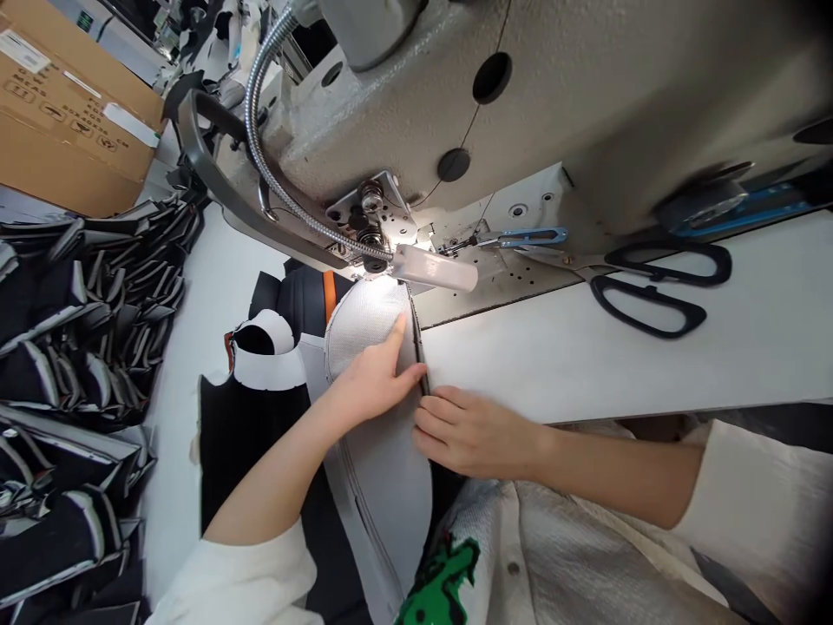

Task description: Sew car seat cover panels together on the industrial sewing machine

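Observation:
A light grey and white fabric panel (390,490) with a dark piped edge lies under the head of a sewing machine (586,113). On its rounded far end, lit by a small lamp (436,267), my left hand (368,379) rests with index finger and thumb stretched apart. Close by, at the panel's right edge, my right hand (465,430) has its fingers curled together on the dark edging. The needle area is hidden behind the lamp. Left of the panel lie black fabric (253,451) and a white curved strip (270,373).
Black-handled scissors (651,328) and blue thread snips (534,236) lie by the machine bed, right of the needle area. Piles of black padded pieces (84,330) crowd the left side. Behind them stands a cardboard box (71,113). A flexible metal lamp arm (251,113) curves overhead.

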The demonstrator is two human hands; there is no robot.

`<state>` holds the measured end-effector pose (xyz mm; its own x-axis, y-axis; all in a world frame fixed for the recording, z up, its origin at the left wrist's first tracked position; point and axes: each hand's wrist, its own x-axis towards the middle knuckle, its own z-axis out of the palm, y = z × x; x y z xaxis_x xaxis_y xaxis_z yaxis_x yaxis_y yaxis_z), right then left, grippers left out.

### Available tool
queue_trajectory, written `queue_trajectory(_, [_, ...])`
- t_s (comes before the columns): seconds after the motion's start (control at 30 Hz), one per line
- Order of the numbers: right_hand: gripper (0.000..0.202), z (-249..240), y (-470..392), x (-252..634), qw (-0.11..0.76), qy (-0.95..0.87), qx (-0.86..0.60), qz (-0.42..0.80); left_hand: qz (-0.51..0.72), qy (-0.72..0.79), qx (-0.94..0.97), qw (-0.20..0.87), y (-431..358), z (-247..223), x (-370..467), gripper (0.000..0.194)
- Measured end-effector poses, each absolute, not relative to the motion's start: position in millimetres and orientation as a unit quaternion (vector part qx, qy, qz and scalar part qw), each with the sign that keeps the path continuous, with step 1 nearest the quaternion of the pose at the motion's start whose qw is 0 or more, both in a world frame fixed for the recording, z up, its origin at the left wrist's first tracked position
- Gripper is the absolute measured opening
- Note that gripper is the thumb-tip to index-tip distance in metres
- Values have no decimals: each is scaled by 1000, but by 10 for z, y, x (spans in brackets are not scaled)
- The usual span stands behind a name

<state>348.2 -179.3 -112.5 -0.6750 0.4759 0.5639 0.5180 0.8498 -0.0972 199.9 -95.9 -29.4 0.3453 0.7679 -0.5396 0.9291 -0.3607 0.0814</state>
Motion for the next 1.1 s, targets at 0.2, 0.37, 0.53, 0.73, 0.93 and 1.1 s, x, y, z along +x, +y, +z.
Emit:
queue_trajectory(0.2, [11,-1156,-1908,3500,260,-918,-300,-4,-276,527,794,126,-978,-317,2089,91])
queue_trajectory(0.37, [44,-1327,-2099,3516,252,-900,-354,-26,-294,537,787,72,-1063,-347,2188,87])
queue_trajectory(0.53, [30,-1467,-2140,3339,323,-867,-365,-101,-315,497,801,106,-1073,-295,1991,96])
queue_trajectory(0.73, [19,-1221,-2114,3107,410,-868,-262,-95,-116,469,792,374,-845,-219,1677,81])
queue_trajectory(0.93, [26,-1124,-2147,3205,355,-865,-352,-28,-160,529,767,325,-890,-193,1937,78])
queue_trajectory(1.1, [27,-1216,-2043,3218,343,-862,-373,-29,-197,542,767,280,-810,-204,2092,79])
